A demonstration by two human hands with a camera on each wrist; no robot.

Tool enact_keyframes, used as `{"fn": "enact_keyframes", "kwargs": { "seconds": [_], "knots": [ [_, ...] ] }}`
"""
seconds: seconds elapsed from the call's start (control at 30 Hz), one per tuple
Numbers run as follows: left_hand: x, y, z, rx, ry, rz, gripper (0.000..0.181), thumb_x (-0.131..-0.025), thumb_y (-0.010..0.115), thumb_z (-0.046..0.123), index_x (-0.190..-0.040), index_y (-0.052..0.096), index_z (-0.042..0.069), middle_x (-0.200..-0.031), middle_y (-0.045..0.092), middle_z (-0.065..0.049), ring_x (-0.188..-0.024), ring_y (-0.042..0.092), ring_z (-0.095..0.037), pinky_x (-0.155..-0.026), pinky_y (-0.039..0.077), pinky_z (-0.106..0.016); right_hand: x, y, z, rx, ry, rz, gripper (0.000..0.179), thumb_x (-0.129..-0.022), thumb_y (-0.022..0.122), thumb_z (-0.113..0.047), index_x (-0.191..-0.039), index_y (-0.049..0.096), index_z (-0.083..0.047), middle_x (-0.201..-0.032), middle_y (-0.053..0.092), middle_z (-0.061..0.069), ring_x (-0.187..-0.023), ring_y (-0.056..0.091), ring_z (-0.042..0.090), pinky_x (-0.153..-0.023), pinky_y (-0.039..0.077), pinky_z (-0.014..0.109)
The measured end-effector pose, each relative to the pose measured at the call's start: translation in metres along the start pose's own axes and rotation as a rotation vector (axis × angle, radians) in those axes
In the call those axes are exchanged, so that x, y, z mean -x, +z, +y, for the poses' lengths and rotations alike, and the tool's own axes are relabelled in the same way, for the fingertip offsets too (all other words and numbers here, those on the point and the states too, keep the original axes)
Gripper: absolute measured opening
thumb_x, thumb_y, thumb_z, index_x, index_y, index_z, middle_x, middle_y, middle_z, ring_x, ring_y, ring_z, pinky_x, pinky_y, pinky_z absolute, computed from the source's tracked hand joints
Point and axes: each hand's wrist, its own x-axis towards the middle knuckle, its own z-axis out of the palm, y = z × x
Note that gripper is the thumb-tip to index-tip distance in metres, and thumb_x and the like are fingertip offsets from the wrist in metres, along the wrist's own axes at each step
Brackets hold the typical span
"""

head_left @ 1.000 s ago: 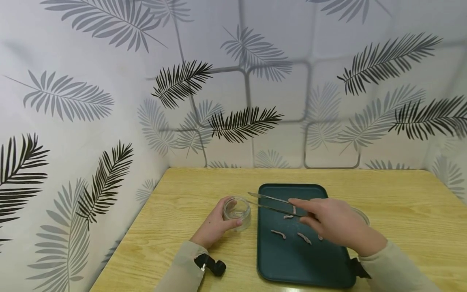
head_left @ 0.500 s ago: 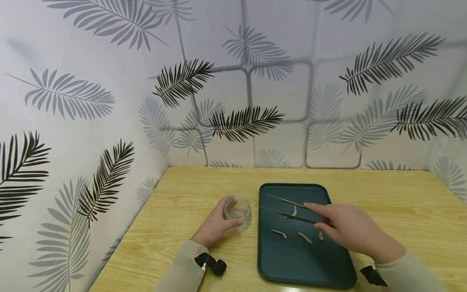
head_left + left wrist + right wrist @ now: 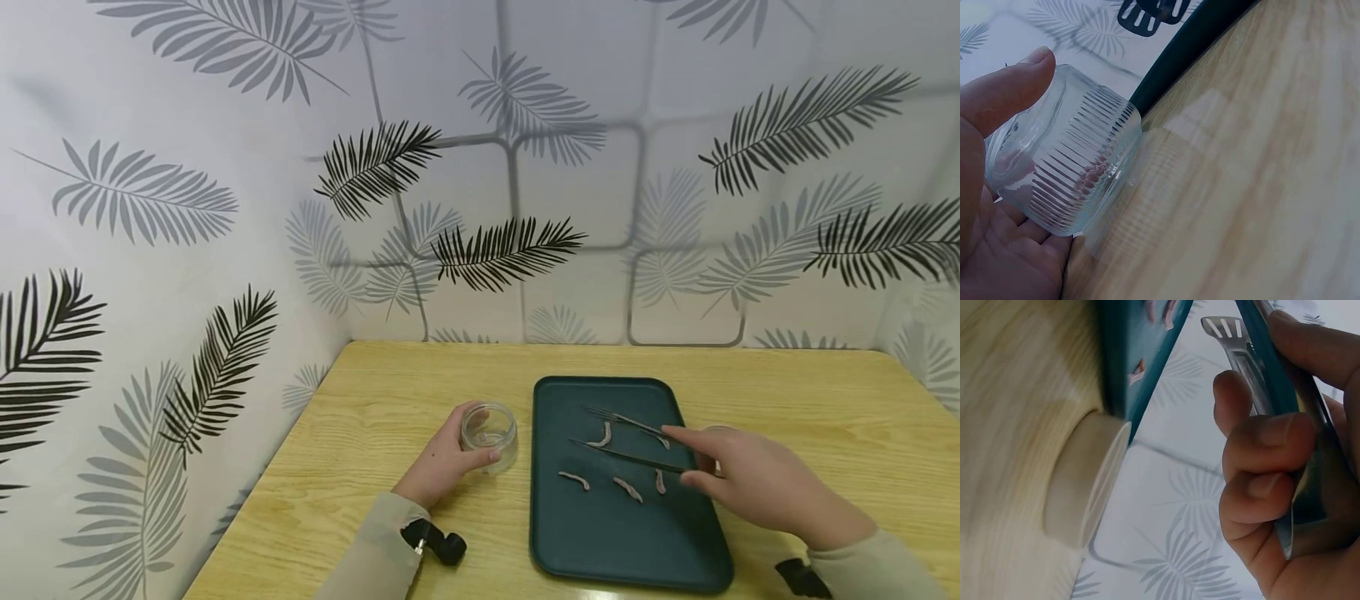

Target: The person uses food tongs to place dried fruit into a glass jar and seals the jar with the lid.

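Note:
My left hand (image 3: 442, 468) grips a small clear glass jar (image 3: 501, 450) on the table, left of the dark green tray (image 3: 630, 554). In the left wrist view the ribbed jar is tilted in frame, and something pinkish (image 3: 1092, 175) shows through its wall near the bottom. My right hand (image 3: 768, 485) holds metal tongs (image 3: 637, 457), their slotted tips spread apart above the tray with nothing between them. Several thin, pinkish, worm-like strips (image 3: 627, 490) lie on the tray; one strip (image 3: 603, 436) sits near the tongs' tips.
A low, round, pale dish (image 3: 1079, 481) stands on the table beside the tray's right edge, mostly hidden behind my right hand in the head view. The wooden table (image 3: 420, 375) meets a leaf-patterned wall (image 3: 465, 317) at the back.
My right hand and the spread tongs have drawn back to the right, from beside the jar to over the tray. My left hand stays on the jar.

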Motion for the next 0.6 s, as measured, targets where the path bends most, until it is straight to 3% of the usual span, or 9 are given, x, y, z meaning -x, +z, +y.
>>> {"fn": "enact_keyframes", "kwargs": {
  "seconds": [0.2,0.4,0.6],
  "knots": [
    [-0.001,0.000,0.000,0.007,-0.005,-0.005,0.093,-0.086,0.081,0.042,-0.159,0.029,0.018,-0.153,0.045,0.000,-0.139,0.043,-0.024,-0.112,0.033,-0.050,0.004,0.006,0.012,-0.035,0.060,-0.020,0.062,-0.092,0.075,-0.037,-0.147,0.055,-0.015,-0.079,0.050,-0.013,-0.063,0.043,0.004,-0.055,0.036,0.029],
    [-0.001,0.000,0.000,0.011,0.002,-0.007,0.091,-0.088,0.081,0.039,-0.159,0.029,0.017,-0.154,0.044,-0.002,-0.139,0.043,-0.025,-0.112,0.033,-0.050,0.004,0.009,0.023,-0.037,0.067,-0.026,0.060,-0.093,0.072,-0.041,-0.144,0.058,-0.013,-0.099,0.062,-0.007,-0.072,0.050,0.006,-0.061,0.044,0.034],
    [0.000,0.000,0.003,0.030,0.008,-0.012,0.089,-0.089,0.080,0.036,-0.159,0.028,0.016,-0.155,0.042,-0.006,-0.139,0.043,-0.027,-0.112,0.033,-0.051,0.003,0.011,0.028,-0.022,0.075,-0.053,0.057,-0.094,0.071,-0.043,-0.142,0.061,-0.013,-0.111,0.064,0.001,-0.077,0.052,0.010,-0.066,0.047,0.038]
  ]
}}
